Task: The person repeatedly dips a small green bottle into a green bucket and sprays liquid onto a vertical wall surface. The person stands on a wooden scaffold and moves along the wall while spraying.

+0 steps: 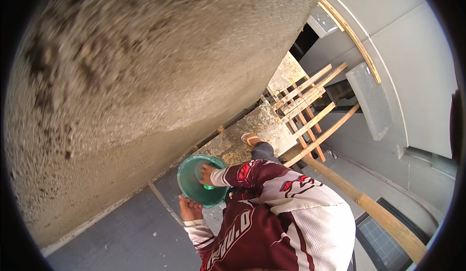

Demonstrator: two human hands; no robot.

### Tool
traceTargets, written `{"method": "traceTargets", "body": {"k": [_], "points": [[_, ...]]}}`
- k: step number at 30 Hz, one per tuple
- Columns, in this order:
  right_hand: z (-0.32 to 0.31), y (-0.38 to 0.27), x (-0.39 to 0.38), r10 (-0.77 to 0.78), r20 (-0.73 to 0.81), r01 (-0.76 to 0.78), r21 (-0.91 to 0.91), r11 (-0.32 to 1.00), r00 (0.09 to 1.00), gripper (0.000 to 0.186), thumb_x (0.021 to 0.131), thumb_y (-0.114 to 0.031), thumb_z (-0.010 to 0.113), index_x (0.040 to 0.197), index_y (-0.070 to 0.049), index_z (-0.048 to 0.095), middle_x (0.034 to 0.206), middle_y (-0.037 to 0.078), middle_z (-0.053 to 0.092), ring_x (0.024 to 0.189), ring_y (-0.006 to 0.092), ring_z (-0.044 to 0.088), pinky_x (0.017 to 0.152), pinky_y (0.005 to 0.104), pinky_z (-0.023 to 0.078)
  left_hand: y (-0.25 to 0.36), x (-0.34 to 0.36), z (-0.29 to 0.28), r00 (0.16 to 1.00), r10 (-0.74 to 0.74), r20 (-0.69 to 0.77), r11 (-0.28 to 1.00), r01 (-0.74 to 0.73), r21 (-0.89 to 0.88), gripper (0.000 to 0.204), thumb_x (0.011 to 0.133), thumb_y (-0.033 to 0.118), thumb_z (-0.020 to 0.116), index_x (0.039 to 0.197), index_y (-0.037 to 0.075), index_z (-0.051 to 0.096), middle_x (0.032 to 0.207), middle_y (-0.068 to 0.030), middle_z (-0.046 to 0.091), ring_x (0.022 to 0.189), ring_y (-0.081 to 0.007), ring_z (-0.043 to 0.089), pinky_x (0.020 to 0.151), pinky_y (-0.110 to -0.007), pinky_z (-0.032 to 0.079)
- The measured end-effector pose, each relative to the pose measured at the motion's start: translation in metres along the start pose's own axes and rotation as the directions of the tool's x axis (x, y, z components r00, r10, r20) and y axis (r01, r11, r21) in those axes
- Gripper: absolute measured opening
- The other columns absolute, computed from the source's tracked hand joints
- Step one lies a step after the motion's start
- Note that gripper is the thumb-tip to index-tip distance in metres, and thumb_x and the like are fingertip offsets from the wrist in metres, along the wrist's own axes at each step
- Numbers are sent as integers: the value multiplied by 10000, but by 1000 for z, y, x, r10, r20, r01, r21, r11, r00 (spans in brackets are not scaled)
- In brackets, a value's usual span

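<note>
A green plastic bucket is tilted so that its open mouth shows, close in front of my body. My left hand is at the bucket's near-left rim, its fingers curled against the edge. Inside the mouth is my right hand, fingers bent; what they hold, if anything, I cannot make out. Just below that hand a small bright green patch shows in the bucket, too little of it visible to name. The bucket's bottom is partly hidden by my right hand and sleeve.
A rough cement-plastered wall rises close on the left. My sandalled foot stands on a stained plank platform. Wooden scaffold slats and a bamboo pole lie to the right, beside a grey building wall.
</note>
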State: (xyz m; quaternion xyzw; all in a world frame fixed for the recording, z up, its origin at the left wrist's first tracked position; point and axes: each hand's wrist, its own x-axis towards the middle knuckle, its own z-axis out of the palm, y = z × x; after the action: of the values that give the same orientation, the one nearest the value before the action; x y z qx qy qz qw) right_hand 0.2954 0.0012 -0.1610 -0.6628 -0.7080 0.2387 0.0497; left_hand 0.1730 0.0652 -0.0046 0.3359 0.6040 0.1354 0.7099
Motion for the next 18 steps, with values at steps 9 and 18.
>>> {"method": "traceTargets", "body": {"k": [9,18], "points": [[15,32,-11,38,204,-10,-135,991,978,294,855,-296,517,1136,-243,586,1183,-1,573,1150,229,451,957,478,249,10,0,46,997,-53,48,988,45,145,419,838,543,564,631,193,461,501,57,328,462,-122,343,485,-292,334],[5,41,16,103,290,-94,-46,995,951,328,848,-304,526,1169,-250,569,1229,7,552,1184,254,437,979,522,241,16,3,35,985,-146,92,989,141,54,398,857,516,553,634,201,454,506,46,337,476,-141,367,501,-341,360]]}}
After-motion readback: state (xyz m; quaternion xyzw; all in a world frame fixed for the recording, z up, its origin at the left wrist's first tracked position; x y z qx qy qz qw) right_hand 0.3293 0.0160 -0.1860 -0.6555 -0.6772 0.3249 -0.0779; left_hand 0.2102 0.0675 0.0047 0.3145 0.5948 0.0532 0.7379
